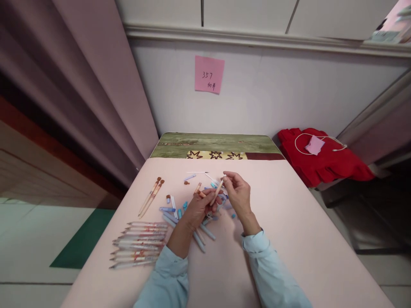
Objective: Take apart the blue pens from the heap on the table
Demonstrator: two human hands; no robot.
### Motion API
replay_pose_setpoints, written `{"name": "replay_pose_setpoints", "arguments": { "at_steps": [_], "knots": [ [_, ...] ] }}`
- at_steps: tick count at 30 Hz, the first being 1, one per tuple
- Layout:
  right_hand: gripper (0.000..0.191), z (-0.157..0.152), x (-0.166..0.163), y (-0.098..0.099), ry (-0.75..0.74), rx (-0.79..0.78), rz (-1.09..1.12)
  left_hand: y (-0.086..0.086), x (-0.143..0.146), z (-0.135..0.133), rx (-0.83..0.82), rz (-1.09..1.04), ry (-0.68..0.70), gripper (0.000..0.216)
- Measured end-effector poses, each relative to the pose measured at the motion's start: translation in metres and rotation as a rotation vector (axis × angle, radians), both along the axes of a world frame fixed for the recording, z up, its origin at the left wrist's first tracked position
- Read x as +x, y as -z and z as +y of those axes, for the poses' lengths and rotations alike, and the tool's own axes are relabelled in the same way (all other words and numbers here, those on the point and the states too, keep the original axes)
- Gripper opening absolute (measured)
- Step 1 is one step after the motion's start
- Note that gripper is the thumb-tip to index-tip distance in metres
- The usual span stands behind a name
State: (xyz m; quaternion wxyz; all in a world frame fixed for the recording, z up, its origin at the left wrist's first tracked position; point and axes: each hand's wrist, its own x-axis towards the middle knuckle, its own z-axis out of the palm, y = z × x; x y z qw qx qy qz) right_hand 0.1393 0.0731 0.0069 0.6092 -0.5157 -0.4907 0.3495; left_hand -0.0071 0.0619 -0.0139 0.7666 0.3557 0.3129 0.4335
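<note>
My left hand (203,204) is closed around a cream pen barrel (217,192) that slants up to the right. My right hand (237,191) pinches at the barrel's upper tip; whether a small part sits between its fingertips is too small to tell. A short orange-brown piece (201,193) shows by my left fingers. Beneath and around my hands lies a loose pile of pen parts: blue-grey barrels (199,241), turquoise pieces (185,205) and thin white refills (174,204). My left hand hides part of this pile.
Two pens with brown toppers (153,197) lie at the table's left. Nearer me is a row of several finished-looking pens (138,246). A pale pink cover (289,239) spreads over the table. Beyond stand a wall with a pink note (209,74) and, right, red cloth (324,162).
</note>
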Motion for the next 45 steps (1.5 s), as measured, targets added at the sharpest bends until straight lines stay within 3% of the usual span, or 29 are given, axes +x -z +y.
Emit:
{"name": "replay_pose_setpoints", "arguments": {
  "at_steps": [6,9,11,18,21,25,27,33,37,41,45],
  "knots": [
    [0.036,0.001,0.001,0.003,-0.068,-0.056,-0.084,-0.003,0.001,-0.003,-0.004,0.000,0.035,0.033],
    [0.049,0.002,0.000,0.006,-0.120,-0.066,-0.056,-0.004,0.003,-0.003,-0.011,-0.031,0.006,0.033],
    [0.056,0.003,0.001,0.008,-0.108,-0.068,-0.039,-0.004,0.001,0.000,-0.015,-0.061,-0.073,0.033],
    [0.035,0.009,0.022,0.007,-0.016,-0.156,-0.004,-0.008,-0.021,0.012,0.092,-0.050,-0.469,0.032],
    [0.023,0.006,0.031,0.003,-0.094,-0.197,-0.180,-0.009,-0.027,0.014,0.136,-0.040,-0.519,0.034],
    [0.013,-0.014,0.031,0.003,-0.278,-0.240,-0.611,-0.008,-0.023,0.013,0.078,-0.068,-0.465,0.045],
    [0.014,-0.030,0.024,0.005,-0.302,-0.256,-0.763,-0.006,-0.019,0.012,0.028,-0.077,-0.433,0.042],
    [0.009,-0.059,-0.003,0.016,-0.130,-0.266,-0.995,-0.001,-0.001,0.007,-0.156,-0.176,-0.382,0.023],
    [0.014,-0.059,-0.006,0.017,-0.117,-0.279,-1.123,-0.002,0.006,0.003,-0.291,-0.303,-0.373,0.010],
    [0.008,-0.058,0.010,0.014,-0.043,-0.240,-0.882,-0.005,0.009,0.003,-0.354,-0.369,-0.395,0.011],
    [0.016,-0.055,0.021,0.012,-0.059,-0.232,-0.208,-0.004,0.014,0.001,-0.343,-0.373,-0.394,0.012]
  ]
}}
